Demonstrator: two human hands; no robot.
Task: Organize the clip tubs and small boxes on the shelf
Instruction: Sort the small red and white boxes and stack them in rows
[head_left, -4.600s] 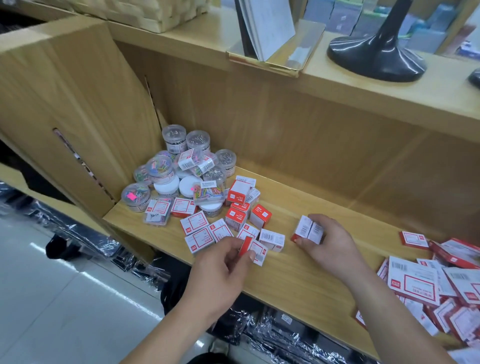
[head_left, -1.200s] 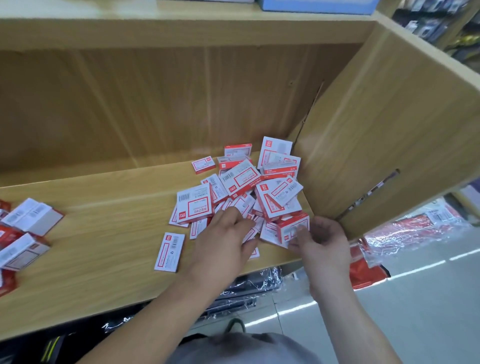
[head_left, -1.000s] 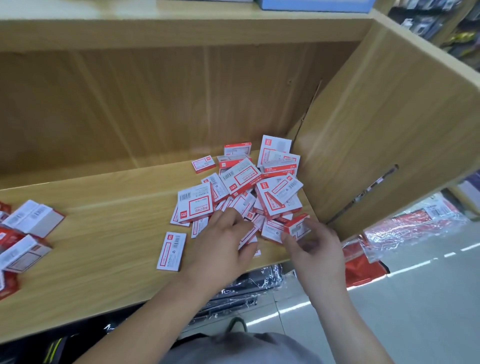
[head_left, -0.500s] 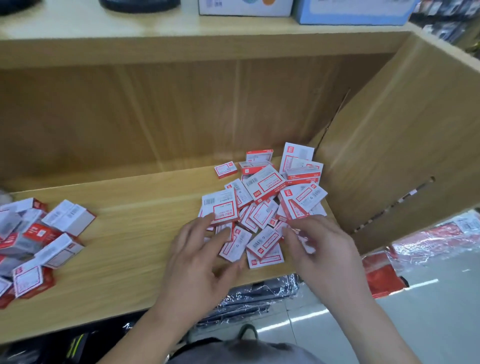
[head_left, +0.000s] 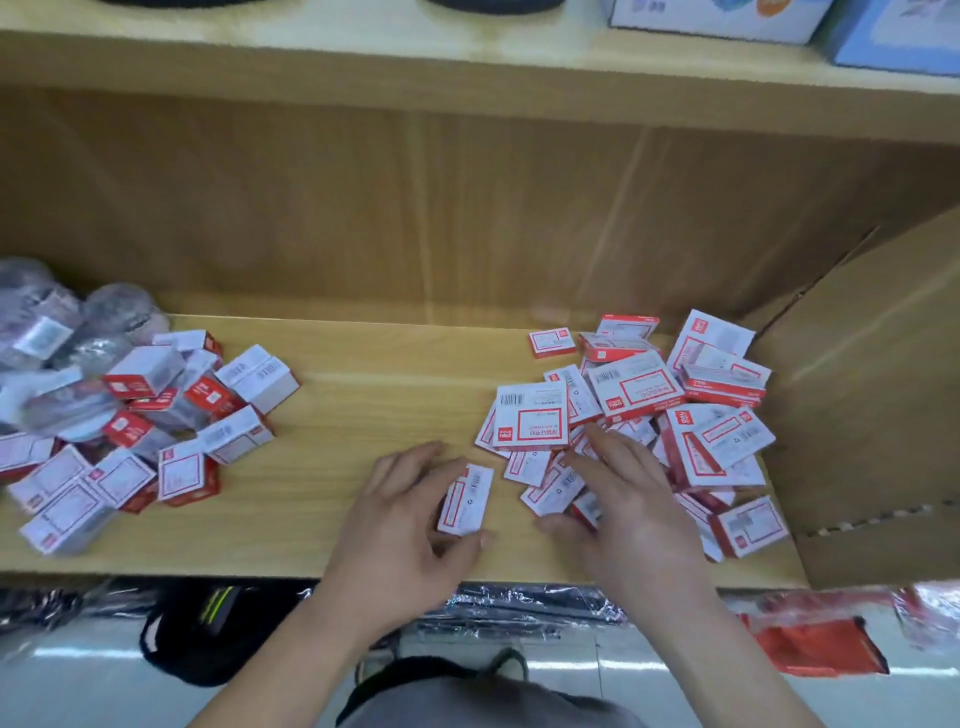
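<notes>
While the left hand (head_left: 410, 525) pinches one small white-and-red cardboard box (head_left: 466, 500) between thumb and fingers (head_left: 405, 460), close to the front lip of the light wooden shelf (head_left: 363, 395), I log the first hazard: a loose pinch this near the edge could drop the box to the floor below.

The right hand (head_left: 628, 504) lies over the right-hand heap of flat red-and-white boxes (head_left: 639, 389). Its fingers are spread and nearly straight, pressing and not gripping as far as I can see. The heap is loose, with boxes overlapping at all angles and some tilted by the wooden side panel (head_left: 857, 415). A sweep toward the front would likely push the nearest ones off the lip.

A second heap of chunkier red-and-white boxes (head_left: 156, 374) lies well apart at the left, mixed in with blurred clear round clip tubs (head_left: 114, 312). The tubs look able to roll if the boxes propping them get pulled. Box sizes are mixed, so I judge that hasty stacking risks uneven, toppling piles.
</notes>
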